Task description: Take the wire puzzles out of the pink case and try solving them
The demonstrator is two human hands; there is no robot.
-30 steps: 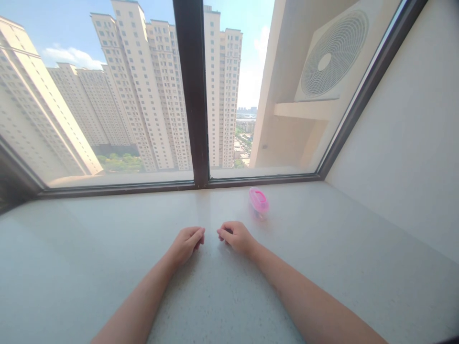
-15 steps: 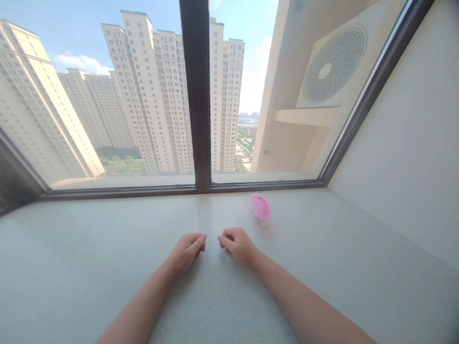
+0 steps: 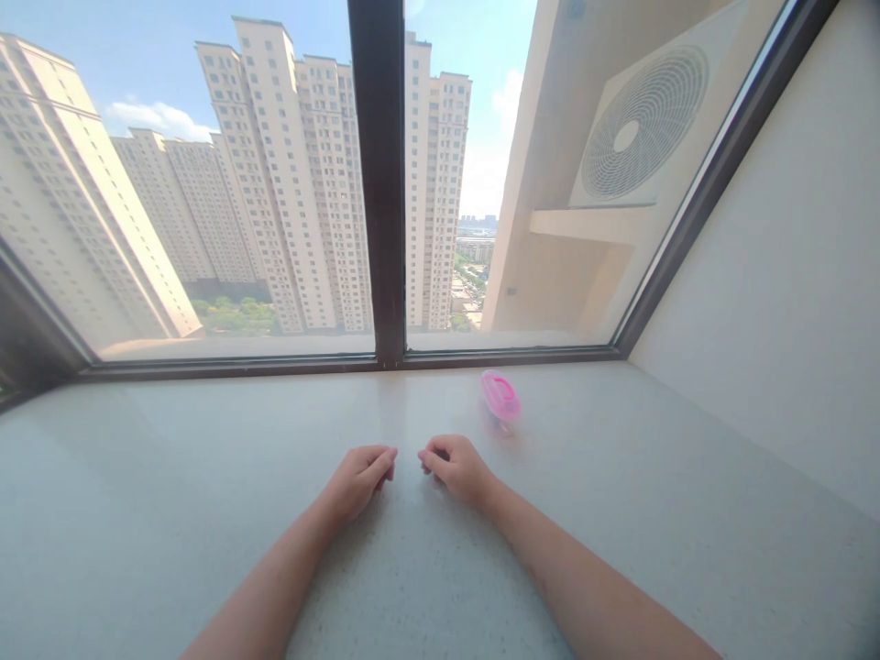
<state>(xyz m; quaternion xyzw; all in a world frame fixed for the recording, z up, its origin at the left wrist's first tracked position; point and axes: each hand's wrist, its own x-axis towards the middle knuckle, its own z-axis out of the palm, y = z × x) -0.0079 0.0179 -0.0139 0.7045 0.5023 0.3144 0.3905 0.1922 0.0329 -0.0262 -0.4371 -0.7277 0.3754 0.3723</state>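
Note:
My left hand (image 3: 363,473) rests on the pale windowsill (image 3: 171,495) with its fingers curled in and the thumb lying along them. Across a narrow gap, my right hand (image 3: 456,467) rests on the same surface, its thumb and fingers closed in a loose ring. Nothing shows in either hand. Beyond my right hand, a little to its right and apart from it, sits a small container with a pink lid (image 3: 500,396). Its lower part looks see-through, and its contents are too blurred to make out.
A brown window frame (image 3: 389,229) runs along the back of the sill, with its upright bar near the middle. At the right, a white wall (image 3: 776,275) bounds the sill. Outside the glass are tall buildings (image 3: 281,174) and an air conditioner unit (image 3: 632,128).

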